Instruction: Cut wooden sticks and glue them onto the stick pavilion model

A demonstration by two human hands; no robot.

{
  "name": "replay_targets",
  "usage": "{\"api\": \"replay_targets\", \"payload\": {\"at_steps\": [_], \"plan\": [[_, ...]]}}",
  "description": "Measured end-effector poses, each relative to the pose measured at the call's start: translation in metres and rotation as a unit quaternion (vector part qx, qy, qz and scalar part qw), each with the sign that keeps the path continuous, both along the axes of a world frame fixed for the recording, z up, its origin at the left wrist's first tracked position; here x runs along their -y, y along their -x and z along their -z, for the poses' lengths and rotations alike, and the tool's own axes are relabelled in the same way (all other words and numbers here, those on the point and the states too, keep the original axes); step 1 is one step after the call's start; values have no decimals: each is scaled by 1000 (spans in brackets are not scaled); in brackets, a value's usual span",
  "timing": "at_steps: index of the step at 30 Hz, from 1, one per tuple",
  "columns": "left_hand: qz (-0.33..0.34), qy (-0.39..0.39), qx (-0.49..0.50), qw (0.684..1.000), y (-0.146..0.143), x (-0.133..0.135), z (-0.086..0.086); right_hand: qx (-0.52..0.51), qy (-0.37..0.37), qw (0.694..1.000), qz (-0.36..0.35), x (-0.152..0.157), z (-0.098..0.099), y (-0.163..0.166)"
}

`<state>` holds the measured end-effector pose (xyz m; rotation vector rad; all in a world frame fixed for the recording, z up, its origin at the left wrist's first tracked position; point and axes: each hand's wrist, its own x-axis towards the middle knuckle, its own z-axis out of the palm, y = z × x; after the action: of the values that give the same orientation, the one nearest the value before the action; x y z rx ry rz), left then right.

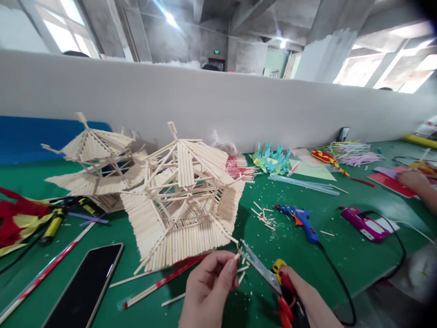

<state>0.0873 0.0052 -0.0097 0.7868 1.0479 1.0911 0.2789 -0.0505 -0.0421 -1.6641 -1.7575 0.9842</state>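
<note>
The left hand [211, 287] pinches a short stick [238, 253] between thumb and forefinger, the other fingers curled in, just in front of the model [191, 209], near its right corner. The right hand [303, 296] is closed around the red handles of the scissors [262, 269], farther to the right of the model. The blades point up toward the stick, their tips just beside it; whether they touch it cannot be told.

The model, roofed in tiers of pale sticks, stands on the green tabletop [355, 259]. Under and just in front of its near edge lie loose sticks and a red-banded pack [160, 287], partly behind the left hand. Close to the model's right are scattered offcuts [264, 216]; beyond them on that side lies a blue glue gun [302, 221], its black cable trailing toward the near edge of the tabletop. Farther right of the model is a purple device [367, 224] with cables.

To the front left of the model lies a dark-screened phone [87, 287]. Behind the model on the left is a second model [97, 157] of similar make. Behind it to the right are red packs [241, 168], then a teal paper piece [271, 159] and clear strips [303, 184]. Far to its right, a co-worker's hand [414, 180] rests by red paper [392, 182]. A pale partition [191, 100] runs behind the model.
</note>
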Motion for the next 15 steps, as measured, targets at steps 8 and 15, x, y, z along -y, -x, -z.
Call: {"api": "replay_targets", "payload": {"at_steps": [8,15], "plan": [[-34,-79,-47,995,5,4,-4,16,8,1000,10,-6,-9,15],[-20,-118,-57,991,4,6,-1,7,14,999,28,-6,-10,21]]}}
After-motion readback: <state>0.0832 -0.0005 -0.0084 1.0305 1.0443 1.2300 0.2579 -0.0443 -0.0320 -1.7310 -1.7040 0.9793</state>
